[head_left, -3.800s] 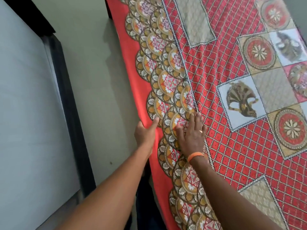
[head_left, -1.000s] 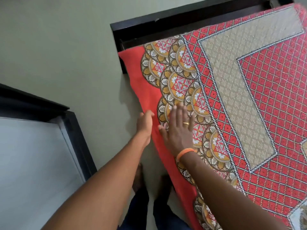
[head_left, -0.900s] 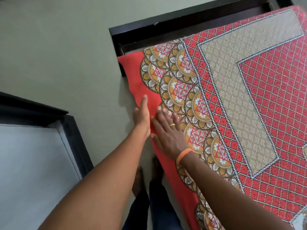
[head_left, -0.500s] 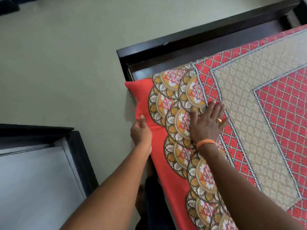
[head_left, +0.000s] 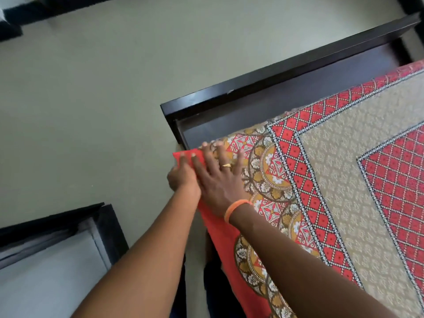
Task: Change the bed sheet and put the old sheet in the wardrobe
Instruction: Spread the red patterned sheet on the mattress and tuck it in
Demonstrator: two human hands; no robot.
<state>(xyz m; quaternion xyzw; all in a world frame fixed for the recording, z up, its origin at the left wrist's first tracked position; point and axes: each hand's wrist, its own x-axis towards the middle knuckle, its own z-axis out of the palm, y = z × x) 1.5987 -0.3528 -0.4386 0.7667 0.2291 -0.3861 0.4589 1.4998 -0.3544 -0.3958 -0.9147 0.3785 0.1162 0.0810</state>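
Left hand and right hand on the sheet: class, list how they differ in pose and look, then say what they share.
The right hand lies flat with fingers spread on top of the bed sheet; the left hand sits at the sheet's side edge, partly hidden under the right. The right hand wears a gold ring and an orange wristband; the left shows neither. Both touch the sheet near its corner by the dark bed frame.

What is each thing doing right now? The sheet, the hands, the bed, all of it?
Sheet: spread flat over the bed, its red edge hanging down the side.
Right hand: fingers straight, pressing the sheet's corner.
Left hand: at the sheet's edge, partly hidden; grip unclear.
Bed frame: bare dark wood beyond the sheet.
Wristband: on the right wrist.
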